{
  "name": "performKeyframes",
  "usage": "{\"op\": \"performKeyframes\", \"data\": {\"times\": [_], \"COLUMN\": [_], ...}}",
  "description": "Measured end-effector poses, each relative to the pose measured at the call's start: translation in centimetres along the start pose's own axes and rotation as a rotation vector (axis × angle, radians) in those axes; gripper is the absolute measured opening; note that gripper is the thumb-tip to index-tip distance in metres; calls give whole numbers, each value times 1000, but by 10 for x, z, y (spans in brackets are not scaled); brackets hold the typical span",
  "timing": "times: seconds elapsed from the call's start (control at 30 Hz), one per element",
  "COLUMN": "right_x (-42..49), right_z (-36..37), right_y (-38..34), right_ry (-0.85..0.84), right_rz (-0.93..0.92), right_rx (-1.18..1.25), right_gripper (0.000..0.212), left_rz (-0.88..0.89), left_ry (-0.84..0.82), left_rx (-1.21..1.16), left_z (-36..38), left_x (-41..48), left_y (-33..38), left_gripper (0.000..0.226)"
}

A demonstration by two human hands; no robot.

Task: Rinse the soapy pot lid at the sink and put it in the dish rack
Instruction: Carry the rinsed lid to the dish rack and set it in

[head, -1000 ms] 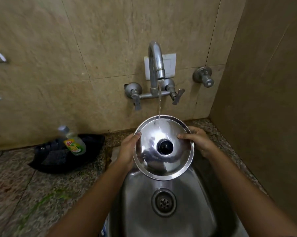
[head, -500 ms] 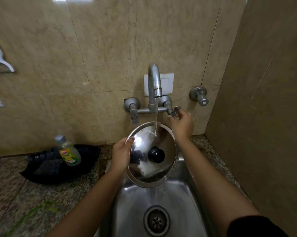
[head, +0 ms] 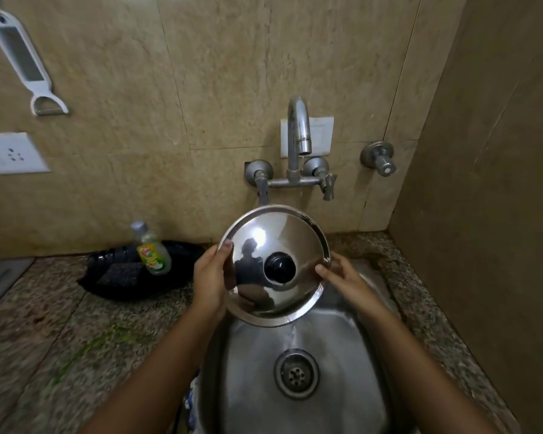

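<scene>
A shiny steel pot lid [head: 263, 245] with a black knob is held tilted over the steel sink [head: 351, 364], its top facing me. My left hand [head: 209, 277] grips its left rim, thumb on top. My right hand [head: 346, 277] holds the right rim with the thumb on the edge. Water runs off the lid's lower edge into the sink. The tap [head: 299, 133] above only drips. No dish rack is in view.
A black tray [head: 120, 277] with a scrub pad and a dish soap bottle [head: 152, 252] sits on the granite counter at the left. A valve [head: 378, 158] sticks out of the wall at the right. A side wall stands close on the right.
My right hand left the tap handle and came back to the lid's right rim. The water stream from the tap has stopped.
</scene>
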State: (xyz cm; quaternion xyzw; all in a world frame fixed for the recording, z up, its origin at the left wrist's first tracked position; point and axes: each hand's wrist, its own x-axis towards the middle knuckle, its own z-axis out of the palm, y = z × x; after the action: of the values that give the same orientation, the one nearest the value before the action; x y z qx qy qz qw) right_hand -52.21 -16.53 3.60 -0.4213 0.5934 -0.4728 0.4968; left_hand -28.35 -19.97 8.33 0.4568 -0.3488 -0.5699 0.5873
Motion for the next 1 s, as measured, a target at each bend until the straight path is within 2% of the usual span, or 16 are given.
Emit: {"op": "performKeyframes", "data": {"times": [0.07, 0.13, 0.17, 0.23, 0.3, 0.43, 0.53, 0.6, 0.67, 0.83, 0.9, 1.0], "right_x": [-15, -27, -33, -45, -55, -72, -77, -79, -77, -66, -57, -45], "right_z": [-1, 1, 2, 5, 7, 10, 16, 21, 28, 71, 100, 170], "right_y": [9, 3, -3, -17, -31, -52, -58, -61, -64, -81, -89, -105], "right_ry": [-81, -56, -28, -8, -18, -8, -16, -12, 7, 94, 111, 117], "right_rz": [-15, -58, -76, -136, -231, -446, -524, -553, -535, -405, -357, -257], "right_rx": [74, 170, 228, 301, 277, -20, -209, -237, -169, 189, 321, 510], "right_gripper": [40, 19, 15, 17, 18, 18, 16, 17, 20, 15, 12, 9], "left_rz": [-23, -43, -54, -111, -214, -336, -331, -332, -316, -198, -158, -87], "left_ry": [25, 24, 22, 12, -25, -77, -60, -52, -30, 46, 91, 129], "left_rx": [-71, -109, -121, -78, 91, 342, 373, 355, 335, 244, 170, 181], "left_z": [-2, -4, -6, -10, -12, -17, -18, -20, -28, -68, -90, -144], "left_x": [-9, -18, -21, -26, -33, -46, -51, -55, -55, -37, -26, -6], "left_y": [-5, -12, -16, -21, -23, -26, -25, -23, -20, 6, 25, 67], "left_gripper": [27, 25, 21, 21, 22, 15, 17, 13, 15, 24, 27, 26]}}
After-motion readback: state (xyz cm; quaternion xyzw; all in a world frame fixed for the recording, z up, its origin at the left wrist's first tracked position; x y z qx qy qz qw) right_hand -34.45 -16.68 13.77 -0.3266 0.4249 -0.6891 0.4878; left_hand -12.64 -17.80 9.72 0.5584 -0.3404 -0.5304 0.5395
